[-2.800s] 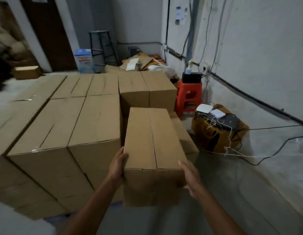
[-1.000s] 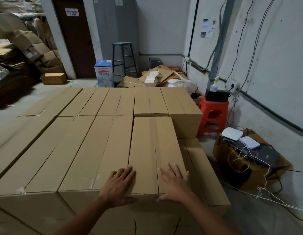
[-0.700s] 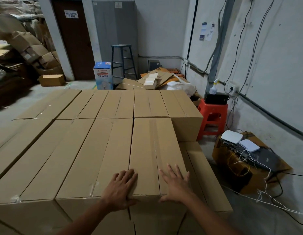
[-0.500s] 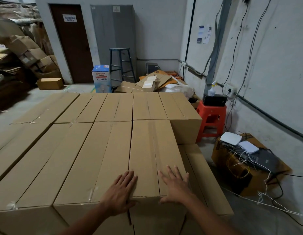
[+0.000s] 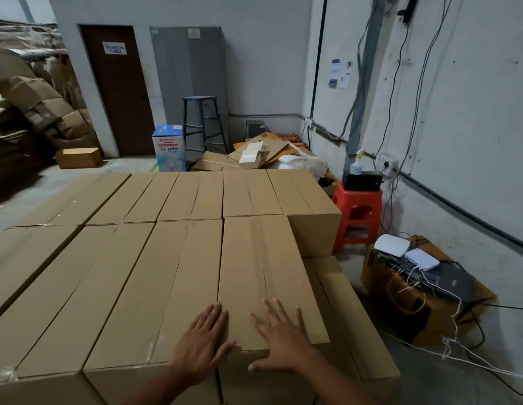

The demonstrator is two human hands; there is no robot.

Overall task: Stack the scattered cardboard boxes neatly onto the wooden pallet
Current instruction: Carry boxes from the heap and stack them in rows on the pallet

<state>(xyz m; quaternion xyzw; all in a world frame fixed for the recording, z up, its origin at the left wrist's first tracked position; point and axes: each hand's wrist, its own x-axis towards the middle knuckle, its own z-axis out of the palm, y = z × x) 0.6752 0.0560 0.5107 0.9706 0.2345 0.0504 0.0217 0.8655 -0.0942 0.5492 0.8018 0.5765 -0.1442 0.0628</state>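
1. Bare grey concrete floor (image 5: 79,176) and plastered white walls frame this storeroom, with crumpled old cartons (image 5: 41,109) slumped at far left beside a dark brown door (image 5: 117,92).
2. Centre stage, a broad block of long, matte brown cardboard boxes (image 5: 114,258) sits edge to edge, taped seams glinting.
3. Left hand (image 5: 203,339) lies flat, fingers spread, straddling the seam onto the nearest top box (image 5: 263,273).
4. Right hand (image 5: 279,336) presses palm-down on that same box, fingers splayed wide, gripping nothing.
5. Just right, a lower box (image 5: 356,323) sits below the top layer.
6. Further right, a glossy red plastic stool (image 5: 358,217), then a carton (image 5: 400,299) carrying smooth white devices and tangled cables.
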